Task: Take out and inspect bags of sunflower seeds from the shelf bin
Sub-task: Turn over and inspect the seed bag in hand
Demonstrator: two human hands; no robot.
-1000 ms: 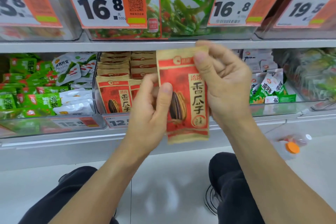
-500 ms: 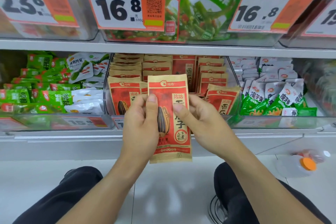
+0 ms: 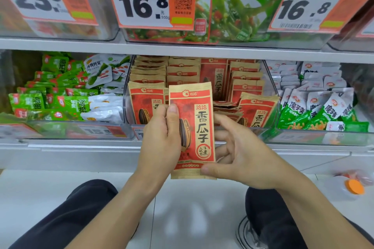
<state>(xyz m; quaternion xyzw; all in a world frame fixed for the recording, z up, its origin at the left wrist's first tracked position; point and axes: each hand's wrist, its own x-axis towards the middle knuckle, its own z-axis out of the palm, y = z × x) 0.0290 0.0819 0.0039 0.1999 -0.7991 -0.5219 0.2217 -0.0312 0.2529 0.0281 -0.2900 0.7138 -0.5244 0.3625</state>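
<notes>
While held upright at frame centre, front face toward the camera, presumably so the print can be checked, the red-and-tan paper sunflower seed bag (image 3: pixel 192 127) sits just in front of the clear plastic shelf bin (image 3: pixel 271 95). Left hand (image 3: pixel 159 139) grips its left edge, thumb on the front; right hand (image 3: pixel 238 151) pinches the lower right corner, fingers curled behind. Matching bags remain in the bin; green snack packets (image 3: pixel 50 99) lie at left.

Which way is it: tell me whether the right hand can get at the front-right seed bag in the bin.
Probably yes, once freed: the right hand pinches the held bag, but the front-right bag stands just beyond it in the open-topped bin.
</notes>
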